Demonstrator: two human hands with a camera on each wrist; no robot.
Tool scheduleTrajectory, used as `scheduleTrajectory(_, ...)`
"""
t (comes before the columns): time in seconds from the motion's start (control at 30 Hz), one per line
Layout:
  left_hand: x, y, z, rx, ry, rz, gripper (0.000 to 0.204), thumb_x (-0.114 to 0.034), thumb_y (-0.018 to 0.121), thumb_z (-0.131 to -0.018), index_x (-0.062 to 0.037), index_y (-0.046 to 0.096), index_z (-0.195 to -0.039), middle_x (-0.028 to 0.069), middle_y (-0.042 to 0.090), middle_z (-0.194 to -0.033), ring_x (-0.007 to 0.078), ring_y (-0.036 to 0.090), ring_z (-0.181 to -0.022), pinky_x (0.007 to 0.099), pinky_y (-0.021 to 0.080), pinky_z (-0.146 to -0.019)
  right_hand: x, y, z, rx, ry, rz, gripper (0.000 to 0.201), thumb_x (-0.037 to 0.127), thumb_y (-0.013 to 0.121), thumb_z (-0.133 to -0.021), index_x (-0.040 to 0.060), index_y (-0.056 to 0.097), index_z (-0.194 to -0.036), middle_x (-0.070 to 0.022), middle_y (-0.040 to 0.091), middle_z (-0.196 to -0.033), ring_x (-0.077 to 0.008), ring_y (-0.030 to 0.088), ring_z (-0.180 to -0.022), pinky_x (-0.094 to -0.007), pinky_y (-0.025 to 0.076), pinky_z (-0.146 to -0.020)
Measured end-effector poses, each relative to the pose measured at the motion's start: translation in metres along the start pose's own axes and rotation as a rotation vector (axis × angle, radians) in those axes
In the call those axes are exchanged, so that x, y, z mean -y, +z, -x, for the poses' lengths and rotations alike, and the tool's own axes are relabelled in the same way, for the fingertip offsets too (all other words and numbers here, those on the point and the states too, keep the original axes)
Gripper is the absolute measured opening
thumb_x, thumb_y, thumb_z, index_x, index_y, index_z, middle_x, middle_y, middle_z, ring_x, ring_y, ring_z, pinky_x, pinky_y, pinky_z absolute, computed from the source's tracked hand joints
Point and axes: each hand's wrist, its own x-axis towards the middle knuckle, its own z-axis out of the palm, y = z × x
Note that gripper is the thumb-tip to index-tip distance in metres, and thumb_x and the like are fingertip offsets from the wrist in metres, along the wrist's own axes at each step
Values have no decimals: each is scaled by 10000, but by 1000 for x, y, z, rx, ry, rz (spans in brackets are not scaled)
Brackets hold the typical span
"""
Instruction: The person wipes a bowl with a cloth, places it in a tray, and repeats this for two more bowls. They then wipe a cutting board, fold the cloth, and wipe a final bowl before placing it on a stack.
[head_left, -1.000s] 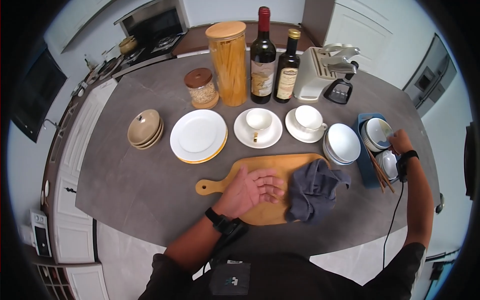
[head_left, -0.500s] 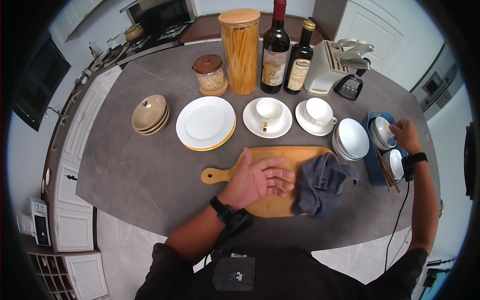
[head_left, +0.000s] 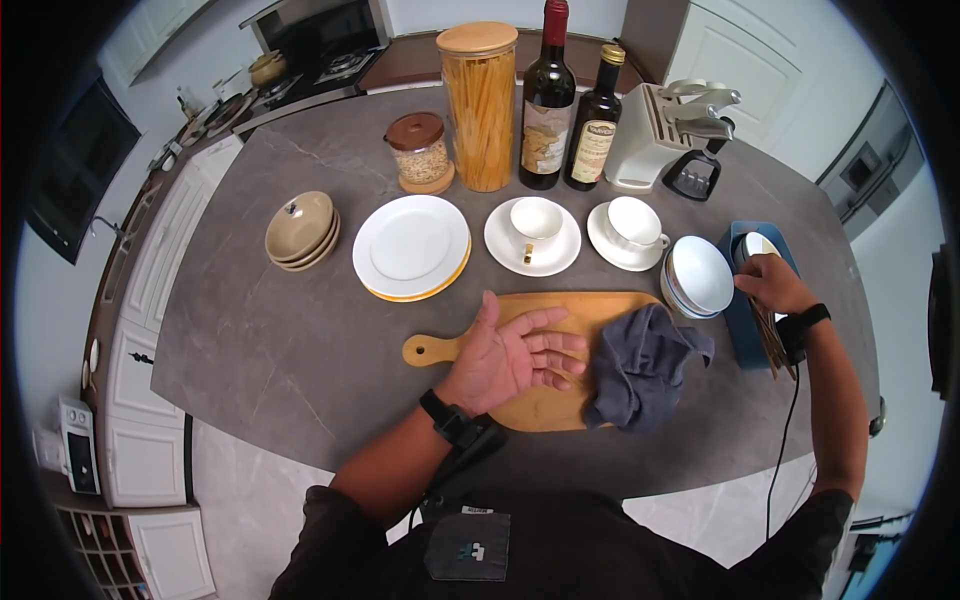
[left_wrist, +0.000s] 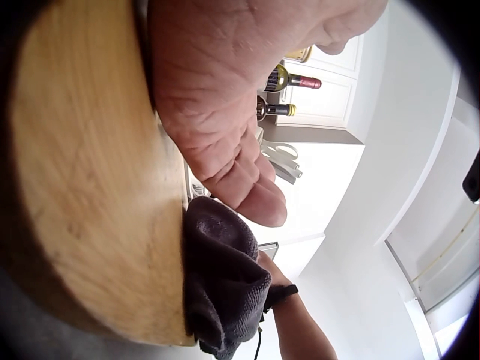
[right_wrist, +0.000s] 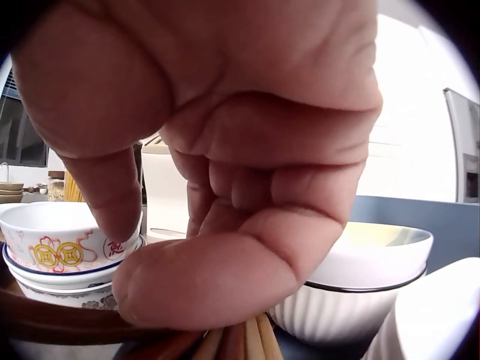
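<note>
My right hand (head_left: pixel 778 285) is over the blue basket (head_left: pixel 745 340) at the right end of the counter. Its fingers curl loosely above several brown chopsticks (head_left: pixel 776 350), with a gap between thumb and fingers in the right wrist view. Inside the basket are white bowls (right_wrist: pixel 352 292), partly hidden by the hand. Just left of the basket stands a stack of white bowls (head_left: pixel 702 273); its patterned side (right_wrist: pixel 67 240) shows near my thumb. My left hand (head_left: pixel 512 360) stays palm up, fingers spread, over the wooden cutting board (head_left: pixel 555 405). A dark grey cloth (head_left: pixel 645 370) lies crumpled on the board's right part.
Two cups on saucers (head_left: pixel 532 255), stacked plates (head_left: pixel 410 245) and brown bowls (head_left: pixel 300 228) line the middle. Behind stand a pasta jar (head_left: pixel 480 120), a smaller jar (head_left: pixel 420 150), two bottles (head_left: pixel 548 130) and a white knife block (head_left: pixel 640 140). A cable (head_left: pixel 783 450) hangs from my right wrist.
My right hand has left the bowl rim in the basket and moved left and nearer, over the chopsticks. The left hand keeps its pose; the head view shifted early on.
</note>
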Motion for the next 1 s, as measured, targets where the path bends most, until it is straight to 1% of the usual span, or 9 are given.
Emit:
scheduleTrajectory(0.07,0,0,0,-5,-1,2,1139,-928,208,-997,-23,389,-1664,296,586,-1539,430,632,-1359,558,523,-1099,-2,0,-1,2,18,19,289,217,767,-972,-59,771,-1057,-133,751,-817,-203,731,-648,-358,564,-621)
scheduleTrajectory(0.13,-1,1,0,-9,-1,6,1141,-927,211,-997,-19,387,-1664,294,589,-1536,431,631,-1360,559,522,-1099,-10,4,-7,-126,-152,108,252,201,762,-955,-40,784,-1026,-146,775,-846,-235,761,-769,-385,587,-733)
scheduleTrajectory(0.23,0,0,1,17,-13,18,1140,-924,221,-1000,-12,388,-1663,293,592,-1535,436,632,-1359,564,522,-1098,-6,2,-5,-159,-129,64,247,200,761,-945,-36,786,-1011,-171,791,-900,-248,773,-873,-398,588,-821)
scheduleTrajectory(0.3,2,-5,-1,51,-3,105,1133,-916,225,-1007,-7,392,-1662,293,597,-1530,441,631,-1360,570,520,-1098,0,1,-4,-154,-187,32,280,233,767,-975,-46,774,-999,-134,759,-835,-222,738,-763,-386,577,-720)
scheduleTrajectory(0.33,2,-4,-3,76,-23,110,1133,-916,225,-1007,-7,392,-1662,293,597,-1530,441,631,-1360,570,520,-1098,3,2,-3,-115,-164,-67,326,276,768,-1006,-49,760,-976,-102,732,-798,-178,697,-661,-349,553,-620)
scheduleTrajectory(0.4,-1,-2,0,24,-6,62,1124,-910,227,-1013,-6,401,-1657,294,605,-1522,444,637,-1351,574,515,-1102,25,4,5,-63,-86,-138,355,294,771,-1021,-53,744,-954,-93,713,-767,-146,671,-587,-316,529,-553)
scheduleTrajectory(0.5,0,-3,-1,4,-6,71,1121,-910,211,-1015,-8,411,-1650,298,610,-1513,448,647,-1333,574,516,-1098,48,11,12,-46,-9,-45,350,268,772,-1018,-66,727,-926,-102,718,-745,-153,675,-558,-323,530,-524)
scheduleTrajectory(0.63,0,-2,1,-20,-10,52,1110,-906,200,-1020,-15,419,-1645,299,608,-1514,446,646,-1331,565,521,-1091,40,30,-1,18,17,20,297,180,765,-997,-105,701,-941,-137,734,-727,-185,683,-524,-335,523,-476)
scheduleTrajectory(1.0,-1,1,1,-26,3,8,1096,-900,208,-1024,-22,426,-1642,281,608,-1511,428,643,-1333,551,528,-1085,15,3,2,-125,-145,-53,232,147,666,-1023,-81,685,-987,-92,663,-678,-163,690,-539,-324,539,-483)
